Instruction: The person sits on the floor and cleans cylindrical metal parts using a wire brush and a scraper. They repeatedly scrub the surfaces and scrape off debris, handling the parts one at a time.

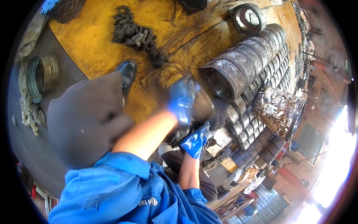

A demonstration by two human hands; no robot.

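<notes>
A blurred brownish metal ring (203,106) is tilted in front of me. My left hand (182,98), in a shiny blue rubber glove, is closed on its near rim. Below it, my right hand (196,142), gloved the same way, is closed on a dark fuzzy clump of fibre (220,115) by the ring's lower side. Motion smears the ring and the clump, so whether they touch I cannot tell. Just beyond the ring begins a long row of similar metal rings (238,65) lying on their sides.
Further rows of dark rings (278,72) are stacked beyond. A dark stringy rag heap (138,33) lies on the stained yellow sheet (89,41). Single rings stand at far right (250,18) and left (48,74). A scrap-covered drum (278,110) stands right. My bent knee (87,119) is at left.
</notes>
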